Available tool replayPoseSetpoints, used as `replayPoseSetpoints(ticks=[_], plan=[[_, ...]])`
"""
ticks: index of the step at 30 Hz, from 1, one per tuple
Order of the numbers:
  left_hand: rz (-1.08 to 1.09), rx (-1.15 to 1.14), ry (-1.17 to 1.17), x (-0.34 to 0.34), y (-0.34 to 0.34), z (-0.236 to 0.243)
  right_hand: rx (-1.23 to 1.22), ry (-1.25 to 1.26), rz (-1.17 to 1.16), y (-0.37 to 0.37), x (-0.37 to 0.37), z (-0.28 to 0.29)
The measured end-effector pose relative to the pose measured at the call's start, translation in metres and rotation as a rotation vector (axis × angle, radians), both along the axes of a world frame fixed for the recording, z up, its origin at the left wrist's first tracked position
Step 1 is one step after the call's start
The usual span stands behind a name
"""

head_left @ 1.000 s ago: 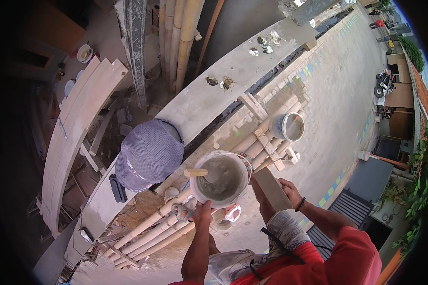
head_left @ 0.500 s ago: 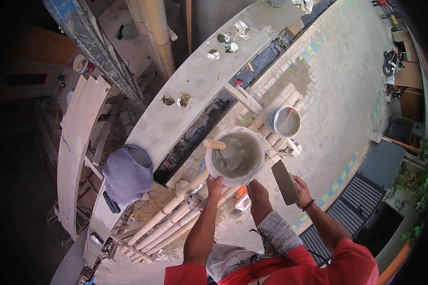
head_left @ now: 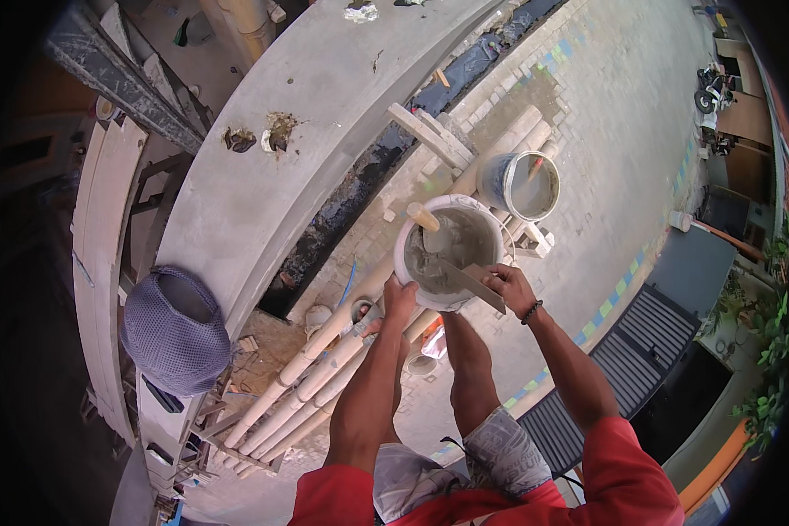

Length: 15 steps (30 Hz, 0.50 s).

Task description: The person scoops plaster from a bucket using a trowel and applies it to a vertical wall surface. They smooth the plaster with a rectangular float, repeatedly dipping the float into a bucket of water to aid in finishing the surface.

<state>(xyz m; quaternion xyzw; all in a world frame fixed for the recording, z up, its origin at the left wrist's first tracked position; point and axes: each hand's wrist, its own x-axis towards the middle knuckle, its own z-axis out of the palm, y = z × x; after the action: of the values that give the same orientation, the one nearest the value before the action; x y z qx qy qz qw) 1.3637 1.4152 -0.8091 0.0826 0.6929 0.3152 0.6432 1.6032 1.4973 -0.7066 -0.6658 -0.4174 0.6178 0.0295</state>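
A round bucket [head_left: 401,254] of wet grey mortar [head_left: 460,235] is in front of me. My left hand [head_left: 401,300] is closed on the near left side of its rim. In my right hand [head_left: 510,287] is a flat rectangular plastering trowel [head_left: 482,286], tilted across the near right rim with its far end at the mortar. The fingers are closed around it, but its grip is hidden. A second tool stands in the mortar, its wooden handle [head_left: 422,216] leaning on the far left rim.
Beyond the bucket stands a pail [head_left: 498,180] of greyish liquid with a tool in it. Bamboo poles [head_left: 324,381] run beneath. To the left curves a concrete ledge [head_left: 263,193] with a purple-grey knitted cap [head_left: 171,337] and a dark phone-like object [head_left: 162,396]. Paving [head_left: 614,158] lies below, right.
My right hand has brought the trowel left, from beside the bucket to over its rim and into the mortar. My left hand keeps its grip. The view has shifted, with the ledge now nearer.
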Motion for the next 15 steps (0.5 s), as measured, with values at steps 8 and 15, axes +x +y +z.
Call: replayPoseSetpoints(ticks=[8, 15], plan=[[-0.202, 0.031, 0.107, 0.011, 0.009, -0.025, 0.025, -0.173, 0.222, 0.021, 0.003, -0.064], [-0.198, 0.019, 0.205, 0.016, 0.020, -0.036, 0.183, -0.111, 0.420, 0.033, -0.010, -0.088]])
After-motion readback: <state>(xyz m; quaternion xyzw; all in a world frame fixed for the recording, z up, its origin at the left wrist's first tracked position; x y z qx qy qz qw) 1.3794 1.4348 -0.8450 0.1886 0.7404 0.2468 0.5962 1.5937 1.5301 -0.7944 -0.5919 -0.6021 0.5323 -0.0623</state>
